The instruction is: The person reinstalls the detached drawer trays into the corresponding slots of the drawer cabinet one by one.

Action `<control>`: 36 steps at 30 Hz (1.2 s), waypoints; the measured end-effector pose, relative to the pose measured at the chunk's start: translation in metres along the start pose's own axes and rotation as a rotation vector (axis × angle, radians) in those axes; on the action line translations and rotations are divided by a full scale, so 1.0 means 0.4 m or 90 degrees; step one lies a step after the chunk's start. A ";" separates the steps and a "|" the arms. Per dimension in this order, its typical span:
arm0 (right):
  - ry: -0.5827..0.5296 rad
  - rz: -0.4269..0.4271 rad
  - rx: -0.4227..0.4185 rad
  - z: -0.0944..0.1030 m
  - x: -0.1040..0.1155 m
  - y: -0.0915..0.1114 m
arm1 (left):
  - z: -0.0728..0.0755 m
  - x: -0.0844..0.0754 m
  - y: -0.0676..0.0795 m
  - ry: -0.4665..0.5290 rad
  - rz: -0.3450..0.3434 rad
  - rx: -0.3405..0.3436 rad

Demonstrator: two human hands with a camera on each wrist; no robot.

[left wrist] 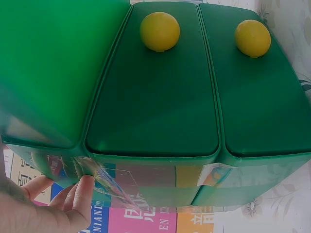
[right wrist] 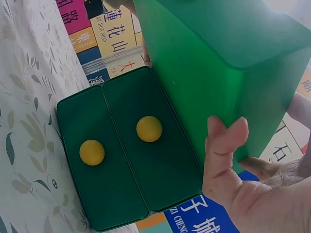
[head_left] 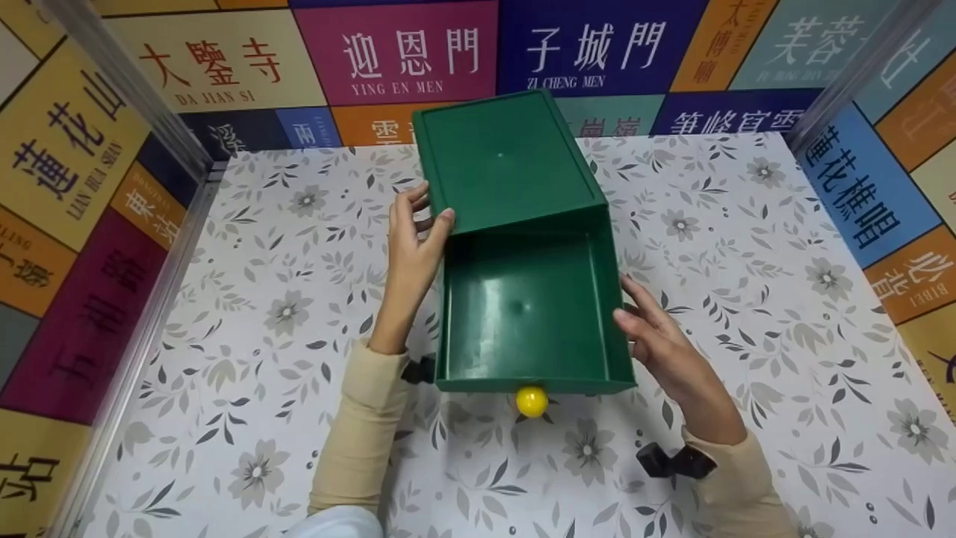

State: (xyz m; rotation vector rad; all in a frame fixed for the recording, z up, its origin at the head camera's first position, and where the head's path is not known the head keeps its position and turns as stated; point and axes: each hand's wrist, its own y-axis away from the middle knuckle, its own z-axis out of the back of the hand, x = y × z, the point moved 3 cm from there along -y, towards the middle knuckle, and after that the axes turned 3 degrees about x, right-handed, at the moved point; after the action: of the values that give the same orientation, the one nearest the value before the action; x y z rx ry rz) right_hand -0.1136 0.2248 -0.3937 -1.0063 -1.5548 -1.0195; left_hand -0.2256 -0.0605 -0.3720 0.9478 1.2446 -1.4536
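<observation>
A green plastic drawer cabinet (head_left: 508, 161) stands at the middle of the table. Its top drawer (head_left: 523, 314) is pulled far out, and the inside shows bare green plastic. A yellow ball knob (head_left: 531, 402) sits on that drawer's front. My left hand (head_left: 414, 246) rests against the cabinet's left side, thumb at the top front edge. Beside the drawer's right wall is my right hand (head_left: 668, 359), fingertips right at the wall. Two lower drawers, one below the other, are closed, each with a yellow knob (left wrist: 160, 32) on its dark green front (left wrist: 155, 102).
The table (head_left: 299, 418) has a white covering printed with grey flowers and leaves. Panels of coloured tiles with Chinese lettering (head_left: 396, 52) rise at the back and both sides. Black wrist mounts (head_left: 676, 461) sit on both forearms. Clear film (left wrist: 116, 187) covers part of the cabinet's side.
</observation>
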 end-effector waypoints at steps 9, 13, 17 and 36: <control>0.003 -0.019 -0.035 0.010 0.008 -0.021 | -0.004 0.006 -0.005 -0.013 -0.017 -0.013; 0.040 -0.023 -0.051 0.012 0.008 -0.031 | -0.004 0.004 -0.004 -0.017 -0.017 -0.019; 0.072 0.004 -0.077 0.006 0.007 -0.043 | -0.004 0.004 -0.003 -0.014 -0.018 -0.017; 0.074 0.024 -0.139 0.006 0.024 -0.096 | 0.000 0.003 -0.001 -0.024 -0.012 -0.022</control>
State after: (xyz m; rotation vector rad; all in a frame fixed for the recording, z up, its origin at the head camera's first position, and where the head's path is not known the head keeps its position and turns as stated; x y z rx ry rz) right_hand -0.1522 0.2166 -0.3897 -1.1000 -1.3456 -1.2179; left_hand -0.2263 -0.0605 -0.3733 0.8843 1.2501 -1.4541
